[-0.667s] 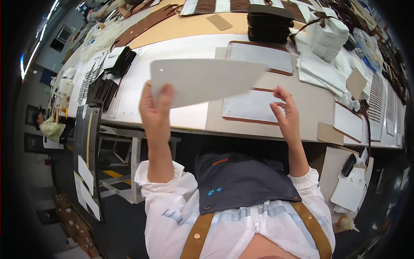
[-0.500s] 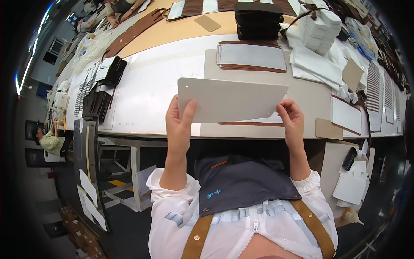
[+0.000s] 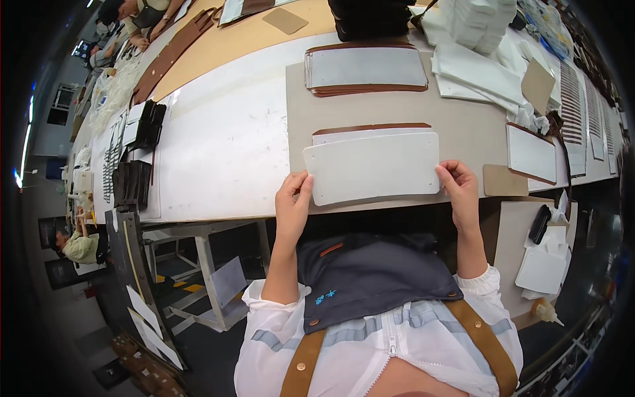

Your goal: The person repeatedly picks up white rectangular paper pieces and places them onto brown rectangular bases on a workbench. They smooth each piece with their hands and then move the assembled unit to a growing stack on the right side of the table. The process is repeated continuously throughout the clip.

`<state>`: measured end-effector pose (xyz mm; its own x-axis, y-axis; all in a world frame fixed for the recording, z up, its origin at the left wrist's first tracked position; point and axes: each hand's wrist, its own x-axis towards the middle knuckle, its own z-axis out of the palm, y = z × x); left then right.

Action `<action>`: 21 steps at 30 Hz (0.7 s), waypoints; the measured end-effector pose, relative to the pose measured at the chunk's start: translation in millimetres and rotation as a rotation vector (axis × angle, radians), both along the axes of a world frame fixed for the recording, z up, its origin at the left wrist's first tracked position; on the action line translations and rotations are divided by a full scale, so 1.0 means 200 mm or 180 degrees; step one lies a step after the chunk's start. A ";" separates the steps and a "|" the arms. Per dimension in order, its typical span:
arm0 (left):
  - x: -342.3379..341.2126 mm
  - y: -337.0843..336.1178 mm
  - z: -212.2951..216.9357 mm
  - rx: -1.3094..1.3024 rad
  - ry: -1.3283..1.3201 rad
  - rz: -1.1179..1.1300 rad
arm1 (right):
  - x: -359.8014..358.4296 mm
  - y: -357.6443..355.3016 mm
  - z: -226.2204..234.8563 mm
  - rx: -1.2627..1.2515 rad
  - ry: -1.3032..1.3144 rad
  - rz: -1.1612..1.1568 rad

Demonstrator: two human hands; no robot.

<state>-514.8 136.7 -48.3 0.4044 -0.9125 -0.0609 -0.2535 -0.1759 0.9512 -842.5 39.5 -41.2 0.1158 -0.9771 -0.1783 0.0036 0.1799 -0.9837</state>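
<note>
A thin pale grey board [image 3: 374, 171] with rounded corners and small corner holes is held level between my two hands. My left hand [image 3: 293, 198] pinches its left edge between thumb and fingers. At the right edge my right hand [image 3: 461, 188] grips it the same way. Under the board lies a white-faced panel with a brown edge [image 3: 372, 126] on the table; only its far strip shows. Whether the board touches that panel I cannot tell. Beyond it is a stack of similar brown-edged panels [image 3: 367, 68].
Black folded pieces [image 3: 135, 184] sit at the table's left. A tall black stack [image 3: 370, 20] and white padding sheets [image 3: 476, 73] stand at the back. To the right lie a white brown-edged panel [image 3: 531, 153] and a tan card [image 3: 504, 180]. Another person [image 3: 142, 20] works far left.
The board has come down and nearer to me, over the brown-edged panel. My left hand has shifted from the board's face to its left edge. The view has tilted slightly.
</note>
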 end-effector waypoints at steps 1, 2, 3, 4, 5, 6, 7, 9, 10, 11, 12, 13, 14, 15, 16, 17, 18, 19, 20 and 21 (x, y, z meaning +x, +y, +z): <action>-0.01 -0.01 -0.03 -0.0041 0.0138 0.0091 | 0.00 0.00 0.00 0.0057 0.0053 -0.0052; -0.02 -0.04 -0.04 -0.0080 0.0277 0.0176 | 0.00 -0.01 -0.01 0.0115 0.0108 -0.0111; -0.03 -0.05 -0.03 -0.0079 0.0264 0.0183 | 0.00 -0.02 -0.01 0.0174 0.0163 -0.0169; -0.03 -0.07 -0.01 -0.0077 0.0252 0.0189 | 0.01 -0.04 -0.03 -0.0025 0.0180 -0.0250; -0.04 -0.10 0.01 -0.0077 0.0239 0.0195 | 0.03 -0.05 -0.05 -0.0227 0.0197 -0.0332; -0.04 -0.12 0.01 -0.0097 0.0097 0.0172 | 0.05 -0.06 -0.07 -0.0429 0.0216 -0.0413; -0.04 -0.15 0.01 -0.0117 -0.0045 0.0149 | 0.06 -0.07 -0.07 -0.0500 0.0304 -0.0389; -0.04 -0.19 0.00 -0.0129 -0.0392 0.0083 | 0.08 -0.09 -0.07 -0.0645 0.0475 -0.0332; -0.03 -0.20 -0.01 -0.0118 -0.0595 0.0037 | 0.09 -0.10 -0.07 -0.0698 0.0609 -0.0330; -0.03 -0.21 -0.02 -0.0107 -0.0797 -0.0011 | 0.10 -0.10 -0.08 -0.0750 0.0744 -0.0327; -0.03 -0.21 -0.02 -0.0122 -0.0836 0.0000 | 0.11 -0.11 -0.09 -0.0802 0.0879 -0.0321; -0.04 -0.21 -0.02 -0.0137 -0.0875 0.0014 | 0.11 -0.11 -0.09 -0.0867 0.0999 -0.0330; -0.05 -0.22 -0.01 -0.0154 -0.0915 0.0026 | 0.11 -0.11 -0.10 -0.0933 0.1118 -0.0343; -0.05 -0.22 -0.02 -0.0163 -0.0941 0.0028 | 0.11 -0.11 -0.10 -0.1000 0.1237 -0.0351; -0.05 -0.22 -0.02 -0.0171 -0.0967 0.0033 | 0.11 -0.11 -0.10 -0.1037 0.1301 -0.0323; -0.05 -0.22 -0.03 -0.0176 -0.0987 0.0030 | 0.11 -0.11 -0.10 -0.1068 0.1373 -0.0300; -0.05 -0.22 -0.03 -0.0169 -0.0993 0.0031 | 0.11 -0.11 -0.10 -0.1100 0.1443 -0.0274; -0.05 -0.22 -0.04 -0.0162 -0.1001 0.0035 | 0.11 -0.11 -0.10 -0.1126 0.1485 -0.0269; -0.05 -0.22 -0.04 -0.0159 -0.1007 0.0036 | 0.11 -0.11 -0.09 -0.1155 0.1529 -0.0267; -0.05 -0.22 -0.04 -0.0167 -0.1007 0.0041 | 0.11 -0.11 -0.09 -0.1184 0.1573 -0.0265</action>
<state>-524.4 93.2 -57.2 0.4072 -0.9058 0.1168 -0.5364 -0.1337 0.8333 -820.6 18.4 -60.0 0.0274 -0.9863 0.1626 -0.4687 -0.1563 -0.8694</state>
